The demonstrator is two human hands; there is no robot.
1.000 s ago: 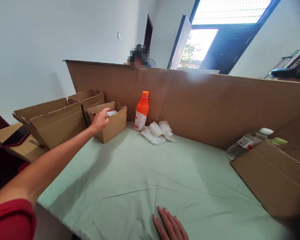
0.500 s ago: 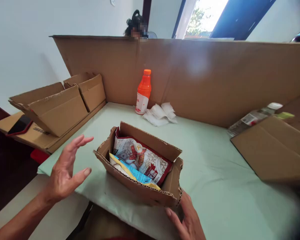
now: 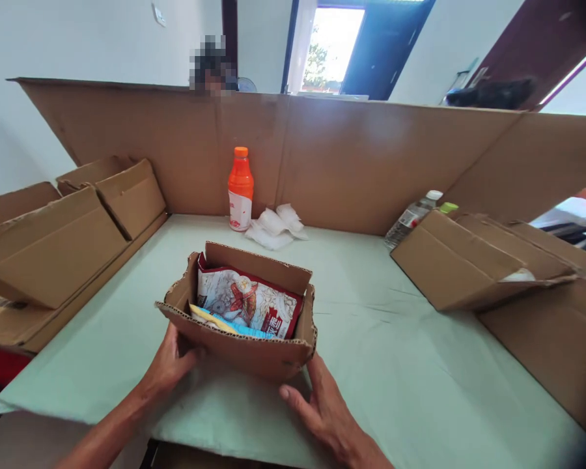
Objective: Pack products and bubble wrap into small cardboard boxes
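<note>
An open cardboard box (image 3: pixel 234 350) with ragged edges stands on the green cloth in front of me. Inside lean a dark red and white printed food packet (image 3: pixel 247 296) and, nearer me, a blue and yellow packet (image 3: pixel 229 324). My left hand (image 3: pixel 173 365) is closed around the box's lower left corner, its fingers partly hidden behind the wall. At the opposite end my right hand (image 3: pixel 317 404) grips the lower right corner, thumb in front and the other fingers out of sight.
An orange bottle (image 3: pixel 241 189) stands beyond the box, beside crumpled white tissues (image 3: pixel 276 227). Cardboard trays (image 3: pixel 53 241) line the left edge. At right, a clear plastic bottle (image 3: pixel 413 218) leans behind cardboard boxes (image 3: pixel 469 260). A cardboard wall (image 3: pixel 342 163) closes the back; a person's head shows above it.
My left hand, spread in the air beside the box before, has come in and taken hold of its left end. My right hand stays at the right end. The view has swung right.
</note>
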